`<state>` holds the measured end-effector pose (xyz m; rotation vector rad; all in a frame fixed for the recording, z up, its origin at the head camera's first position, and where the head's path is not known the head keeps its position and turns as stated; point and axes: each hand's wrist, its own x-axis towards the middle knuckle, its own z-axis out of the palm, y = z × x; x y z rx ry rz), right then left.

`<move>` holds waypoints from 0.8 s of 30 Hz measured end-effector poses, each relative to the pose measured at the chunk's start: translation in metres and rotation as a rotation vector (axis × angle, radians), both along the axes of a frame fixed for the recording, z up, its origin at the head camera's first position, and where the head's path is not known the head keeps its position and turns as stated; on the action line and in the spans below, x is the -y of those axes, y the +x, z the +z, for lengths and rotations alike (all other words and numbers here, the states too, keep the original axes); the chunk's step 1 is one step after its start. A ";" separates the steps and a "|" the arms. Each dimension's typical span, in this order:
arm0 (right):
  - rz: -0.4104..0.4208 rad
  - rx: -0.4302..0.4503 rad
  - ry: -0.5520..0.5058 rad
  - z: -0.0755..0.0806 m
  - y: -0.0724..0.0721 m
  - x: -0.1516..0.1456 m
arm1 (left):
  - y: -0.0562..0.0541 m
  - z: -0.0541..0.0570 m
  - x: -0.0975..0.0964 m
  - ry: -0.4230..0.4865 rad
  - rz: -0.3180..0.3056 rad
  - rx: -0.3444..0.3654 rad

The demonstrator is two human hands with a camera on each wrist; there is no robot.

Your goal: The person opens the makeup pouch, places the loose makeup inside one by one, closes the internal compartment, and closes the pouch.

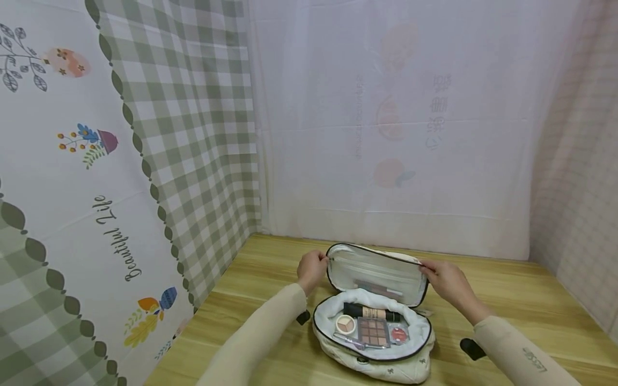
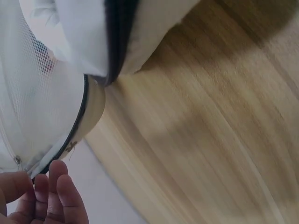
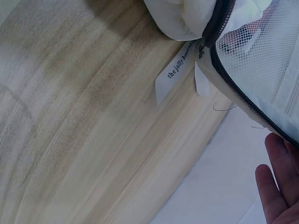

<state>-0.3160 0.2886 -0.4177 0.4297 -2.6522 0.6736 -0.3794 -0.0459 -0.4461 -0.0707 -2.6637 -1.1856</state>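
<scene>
A cream makeup bag (image 1: 372, 370) with black zipper edges stands on the table, its lid (image 1: 367, 271) raised toward the back. My left hand (image 1: 313, 268) pinches the lid's upper left corner between thumb and fingers, beside a small zipper pull (image 2: 17, 161). At the upper right corner my right hand (image 1: 449, 281) grips the edge, fingers (image 3: 275, 172) behind it. Inside the white lining lie an eyeshadow palette (image 1: 374, 332), a round three-colour compact (image 1: 345, 324), a small red compact (image 1: 398, 335) and a dark tube (image 1: 354, 309). A mesh pocket (image 3: 261, 60) in the lid holds slim items.
The wood-grain table (image 1: 270, 300) reaches back to a white curtain (image 1: 386, 214). A green checked cloth (image 1: 193, 107) hangs at the left. A white fabric tag (image 3: 175, 72) with printing sticks out from the bag's hinge side. Black straps (image 1: 472, 349) hang by the sleeves.
</scene>
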 end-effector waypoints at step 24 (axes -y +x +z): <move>-0.001 0.158 -0.128 -0.007 0.012 0.003 | -0.007 0.015 0.015 0.310 -0.328 0.245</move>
